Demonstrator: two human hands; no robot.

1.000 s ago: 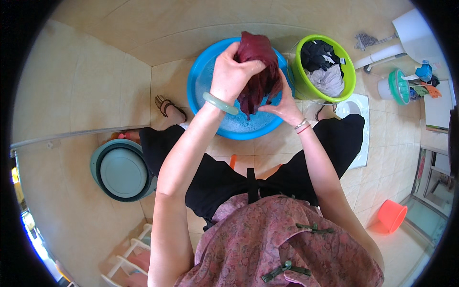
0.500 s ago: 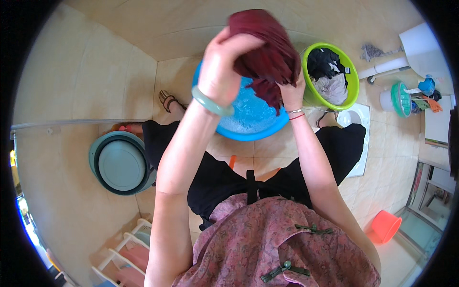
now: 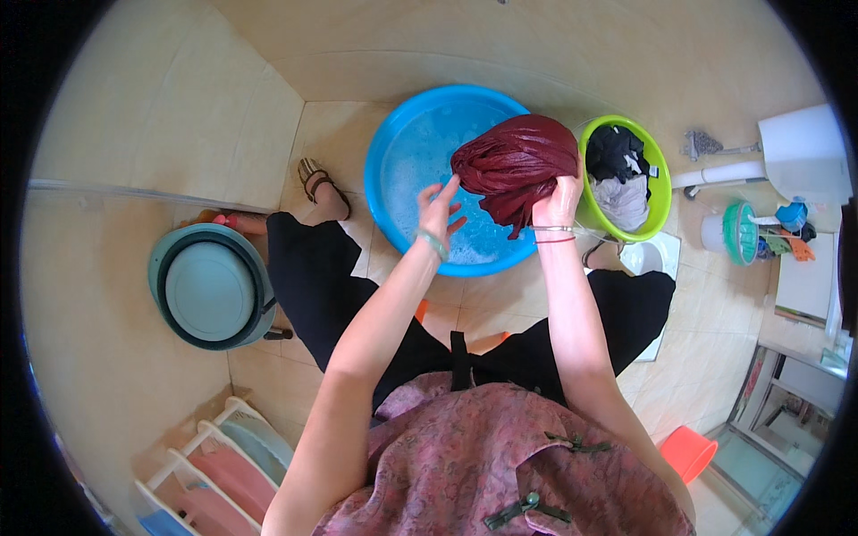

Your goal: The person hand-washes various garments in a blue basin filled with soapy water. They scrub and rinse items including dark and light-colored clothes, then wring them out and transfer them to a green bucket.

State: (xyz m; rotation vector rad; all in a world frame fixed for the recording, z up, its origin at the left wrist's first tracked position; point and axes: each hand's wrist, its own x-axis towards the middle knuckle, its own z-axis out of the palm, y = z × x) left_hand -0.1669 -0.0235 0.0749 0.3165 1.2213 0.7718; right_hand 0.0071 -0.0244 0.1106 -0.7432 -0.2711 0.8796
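A wet, dark red cloth (image 3: 514,161) hangs bunched over the right part of a blue basin (image 3: 386,210) of sudsy water. My right hand (image 3: 559,202) is closed round its lower right side. My left hand (image 3: 437,213), with a pale green bangle at the wrist, is over the basin at the cloth's left edge. Its fingers are apart, and one fingertip is at or just touching the cloth. The cloth's folds hide part of my right fingers.
Right of the basin stands a lime-green bucket (image 3: 662,192) with black and pale clothes. A grey-green tub (image 3: 210,292) lies left of my leg. A white rack (image 3: 174,457) is at lower left, an orange-red bucket (image 3: 688,454) at lower right, and a floor toilet pan (image 3: 657,256) behind my right foot.
The dark red cloth has come down from higher up and moved slightly right, in my right hand. My left hand has moved down off the cloth, and its fingers have spread.
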